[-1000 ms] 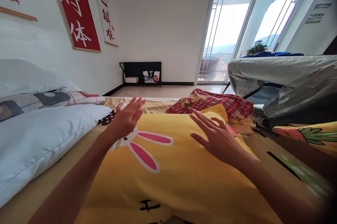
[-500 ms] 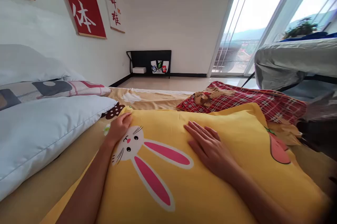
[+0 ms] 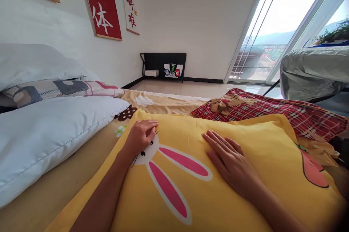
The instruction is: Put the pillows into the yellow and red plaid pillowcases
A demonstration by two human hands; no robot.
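A yellow pillow (image 3: pixel 174 195) with a printed white rabbit face, long pink ears and a carrot lies in front of me on the bed. My left hand (image 3: pixel 141 134) rests on its left part, over the rabbit's face, and hides the nose. Its fingers are slightly bent and point right, with the thumb apart below them; nothing is in it. Flat on the pillow, right of the ears, lies my right hand (image 3: pixel 227 155) with its fingers stretched out. The pillow's near edge runs out of view.
Left of the yellow pillow lies a white pillow (image 3: pixel 62 123), with a patterned pillow (image 3: pixel 68 88) behind it. A red plaid cloth (image 3: pixel 261 106) is at the far right of the bed. Beyond stand a black folded table (image 3: pixel 152 61) against the wall and a grey covered object (image 3: pixel 311 72).
My left hand has moved right across the pillow and covers more of the rabbit's face. My right hand stays flat at nearly the same spot. The whole view has shifted a little left.
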